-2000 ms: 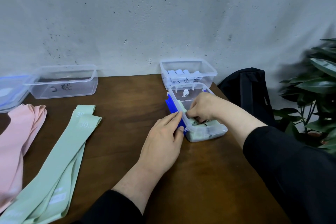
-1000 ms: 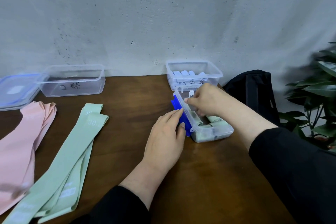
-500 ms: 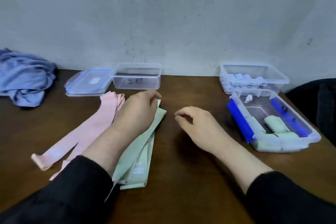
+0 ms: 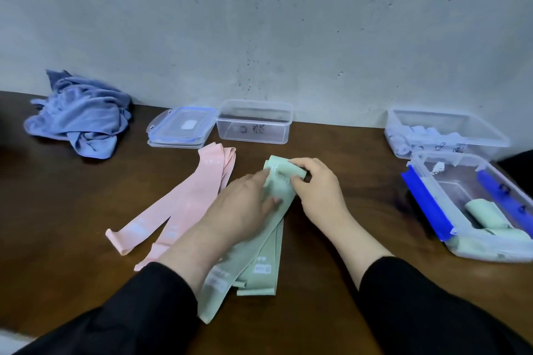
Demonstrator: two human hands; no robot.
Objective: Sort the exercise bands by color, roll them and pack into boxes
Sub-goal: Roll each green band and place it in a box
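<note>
Flat green bands (image 4: pixel 261 248) lie in a stack at the table's middle. My right hand (image 4: pixel 317 190) pinches the far end of the top band, which is folded over into a small roll (image 4: pixel 288 168). My left hand (image 4: pixel 245 204) presses flat on the green bands just below that roll. Pink bands (image 4: pixel 184 202) lie flat to the left. At the right, a clear box with blue clips (image 4: pixel 432 204) holds rolled green bands (image 4: pixel 487 215). Behind it a second clear box (image 4: pixel 490 135) holds pale rolled bands.
An empty clear box (image 4: pixel 253 137) stands at the back by the wall, with stacked lids (image 4: pixel 181 130) to its left. A crumpled heap of blue bands (image 4: pixel 78 115) lies at the far left. The dark wooden table (image 4: pixel 57 210) runs to the wall.
Both hands left the blue-clipped box and moved left to the green bands. My right hand has taken hold of the top band's far end and folded it over; the view swung left.
</note>
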